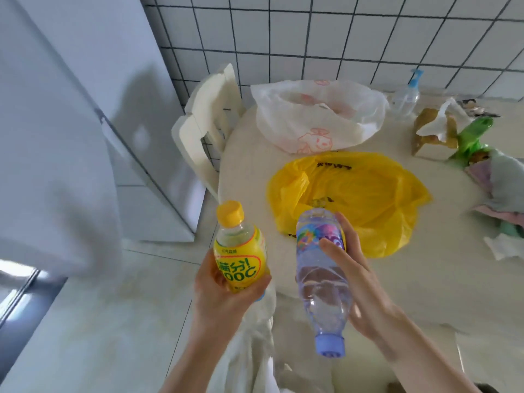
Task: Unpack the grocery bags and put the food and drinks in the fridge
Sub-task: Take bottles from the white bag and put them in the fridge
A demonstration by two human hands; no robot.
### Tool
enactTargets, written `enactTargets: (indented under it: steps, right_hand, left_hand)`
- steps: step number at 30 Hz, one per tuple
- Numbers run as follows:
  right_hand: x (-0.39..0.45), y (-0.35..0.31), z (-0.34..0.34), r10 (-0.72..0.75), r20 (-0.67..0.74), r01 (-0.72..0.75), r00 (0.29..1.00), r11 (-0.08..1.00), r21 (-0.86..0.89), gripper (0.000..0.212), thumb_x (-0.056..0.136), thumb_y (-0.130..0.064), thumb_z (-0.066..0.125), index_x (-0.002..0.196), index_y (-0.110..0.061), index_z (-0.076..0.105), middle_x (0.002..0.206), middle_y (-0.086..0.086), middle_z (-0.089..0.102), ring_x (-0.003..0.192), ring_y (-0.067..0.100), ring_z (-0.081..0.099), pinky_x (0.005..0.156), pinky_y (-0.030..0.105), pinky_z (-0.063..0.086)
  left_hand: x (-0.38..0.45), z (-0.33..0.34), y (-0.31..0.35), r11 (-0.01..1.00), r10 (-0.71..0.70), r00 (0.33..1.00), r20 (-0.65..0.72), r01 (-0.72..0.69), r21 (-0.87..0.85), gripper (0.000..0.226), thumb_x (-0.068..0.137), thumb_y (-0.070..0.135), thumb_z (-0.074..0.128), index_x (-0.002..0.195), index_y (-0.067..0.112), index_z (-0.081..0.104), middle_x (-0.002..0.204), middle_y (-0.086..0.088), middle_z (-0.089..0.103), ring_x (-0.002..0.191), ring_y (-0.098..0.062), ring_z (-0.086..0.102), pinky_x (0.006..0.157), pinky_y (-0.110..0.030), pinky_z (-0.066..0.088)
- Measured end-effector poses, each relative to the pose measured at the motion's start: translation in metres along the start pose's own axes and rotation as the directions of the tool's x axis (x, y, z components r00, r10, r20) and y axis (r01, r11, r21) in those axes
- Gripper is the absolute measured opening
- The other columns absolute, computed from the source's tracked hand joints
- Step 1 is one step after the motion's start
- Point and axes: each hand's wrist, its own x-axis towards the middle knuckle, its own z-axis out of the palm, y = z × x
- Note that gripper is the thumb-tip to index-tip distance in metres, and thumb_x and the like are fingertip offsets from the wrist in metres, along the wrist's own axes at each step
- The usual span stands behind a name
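I see the left hand (224, 290) gripping an upright yellow bottle (241, 248) at frame centre & the right hand (365, 282) gripping a clear bottle (323, 276) cap-down, both beside the fridge (56, 131) at upper left, nearer the left hand.

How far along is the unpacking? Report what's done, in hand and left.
Done: the yellow bag lies flat, seemingly emptied. In hand: left hand grips the yellow bottle; right hand grips the clear bottle, cap down. Left: both into the fridge; the white bag looks full.
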Motion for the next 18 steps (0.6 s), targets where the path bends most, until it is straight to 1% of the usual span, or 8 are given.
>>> enactTargets:
  steps: [3,5,8,11,13,14,17,18]
  right_hand:
    - [-0.018,0.025,0.01,0.032,0.061,-0.03,0.998,0.999,-0.021,0.062,0.08,-0.023,0.064,0.133,-0.047,0.043,0.12,0.001,0.067,0.097,0.025,0.07,0.072,0.039,0.059]
    - [-0.031,0.04,0.024,0.08,0.094,-0.074,0.992,0.995,-0.071,0.058,0.082,-0.026,0.064,0.132,-0.049,0.043,0.121,-0.002,0.065,0.1,0.026,0.069,0.071,0.039,0.058]
    - [-0.045,0.068,0.042,0.183,0.145,-0.165,0.972,0.978,-0.127,0.065,0.073,-0.034,0.069,0.131,-0.05,0.042,0.124,0.006,0.062,0.1,0.032,0.068,0.074,0.043,0.057]
    - [-0.054,0.096,0.067,0.358,0.196,-0.333,0.913,0.931,-0.149,0.072,0.064,-0.041,0.077,0.127,-0.049,0.044,0.116,0.017,0.064,0.087,0.04,0.067,0.072,0.045,0.053]
    - [-0.061,0.116,0.086,0.441,0.229,-0.406,0.868,0.895,-0.185,0.084,0.055,-0.046,0.087,0.128,-0.045,0.044,0.105,0.017,0.063,0.077,0.038,0.065,0.068,0.044,0.051]
    - [-0.063,0.126,0.095,0.456,0.229,-0.411,0.86,0.885,-0.218,0.087,0.053,-0.05,0.087,0.128,-0.042,0.045,0.105,0.015,0.062,0.078,0.036,0.065,0.069,0.043,0.051]
    - [-0.076,0.152,0.133,0.454,0.244,-0.327,0.857,0.846,-0.422,0.088,0.057,-0.062,0.079,0.132,-0.03,0.047,0.12,0.008,0.059,0.096,0.029,0.064,0.078,0.04,0.052]
    - [-0.083,0.16,0.147,0.49,0.249,-0.354,0.836,0.826,-0.439,0.086,0.06,-0.059,0.078,0.131,-0.021,0.049,0.117,0.011,0.061,0.093,0.029,0.065,0.074,0.038,0.053]
  left_hand:
    - [-0.038,-0.03,-0.01,0.999,-0.016,0.995,-0.097,0.019,0.032,0.056,0.045,0.019,0.088,0.096,0.016,0.065,0.082,0.001,0.075,0.069,-0.012,0.071,0.061,-0.022,0.055]
    - [-0.061,-0.051,-0.016,0.998,-0.018,0.988,-0.154,0.026,0.055,0.055,0.046,0.013,0.09,0.095,0.016,0.065,0.08,0.004,0.075,0.066,-0.009,0.07,0.059,-0.018,0.053]
    - [-0.089,-0.082,-0.025,0.997,-0.026,0.969,-0.247,0.043,0.066,0.054,0.051,-0.005,0.092,0.095,0.013,0.065,0.078,0.005,0.074,0.062,-0.004,0.066,0.058,-0.014,0.05]
    - [-0.111,-0.114,-0.034,0.996,-0.034,0.936,-0.349,0.06,0.063,0.052,0.053,-0.006,0.09,0.095,0.012,0.064,0.077,0.0,0.072,0.062,-0.003,0.065,0.057,-0.012,0.049]
    - [-0.125,-0.14,-0.041,0.996,-0.034,0.909,-0.416,0.066,0.063,0.052,0.053,-0.004,0.091,0.094,0.012,0.063,0.078,-0.003,0.071,0.062,-0.003,0.065,0.057,-0.011,0.048]
    - [-0.132,-0.153,-0.044,0.996,-0.037,0.896,-0.442,0.071,0.062,0.051,0.053,-0.003,0.091,0.094,0.011,0.063,0.078,-0.004,0.071,0.063,-0.002,0.064,0.057,-0.011,0.048]
    - [-0.149,-0.198,-0.053,0.996,-0.053,0.858,-0.511,0.083,0.036,0.051,0.054,-0.001,0.091,0.094,0.012,0.063,0.08,-0.004,0.071,0.064,-0.002,0.065,0.057,-0.012,0.049]
    - [-0.155,-0.215,-0.056,0.996,-0.062,0.843,-0.535,0.09,0.027,0.052,0.054,0.0,0.091,0.095,0.013,0.063,0.08,-0.003,0.071,0.065,-0.002,0.065,0.058,-0.013,0.05]
